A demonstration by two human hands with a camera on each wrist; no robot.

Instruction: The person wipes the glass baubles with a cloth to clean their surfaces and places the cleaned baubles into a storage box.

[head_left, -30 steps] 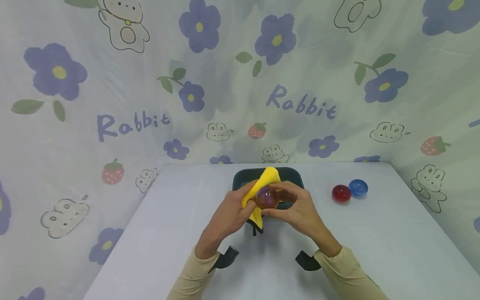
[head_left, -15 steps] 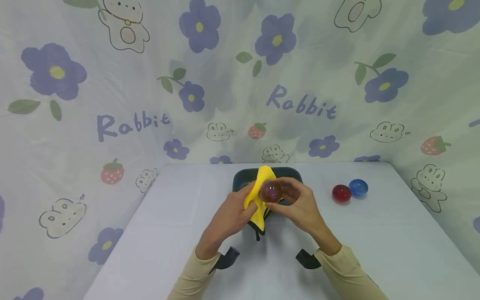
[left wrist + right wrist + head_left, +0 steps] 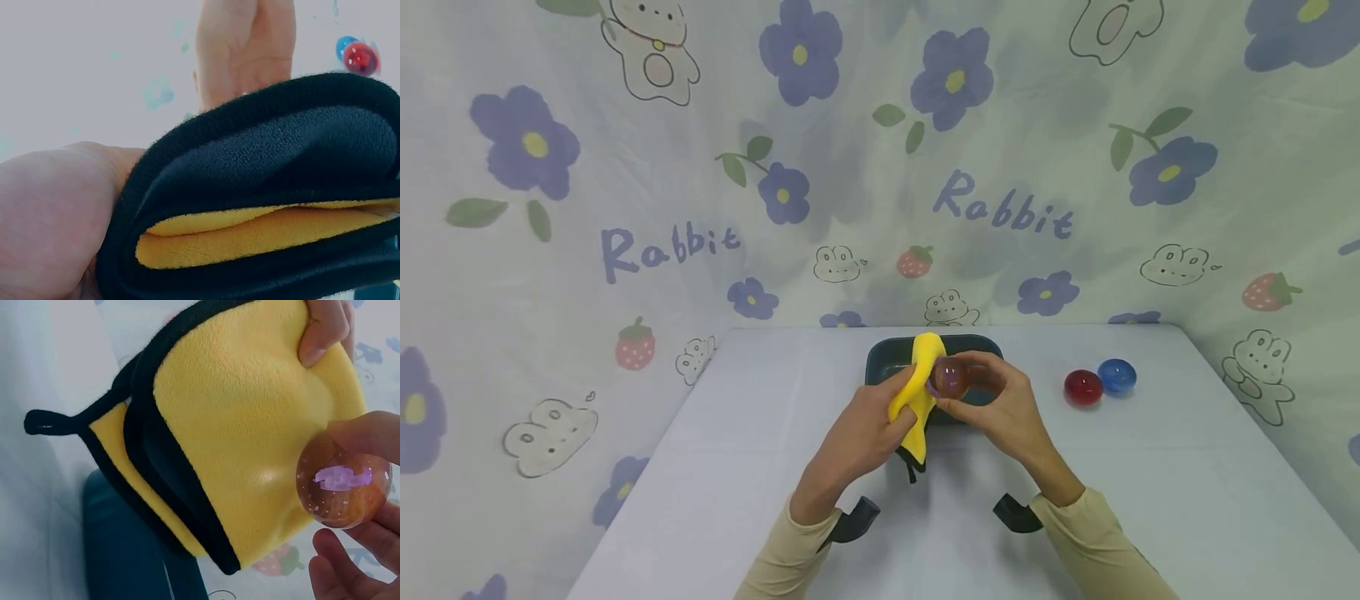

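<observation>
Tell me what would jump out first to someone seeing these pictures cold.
Most striking is the yellow cloth with black edging, gripped in the left hand at the middle of the table, pressed against a clear purplish ball that the right hand holds in its fingertips above a dark tray. Off to the right on the white table lie a red ball and a blue ball, side by side.
</observation>
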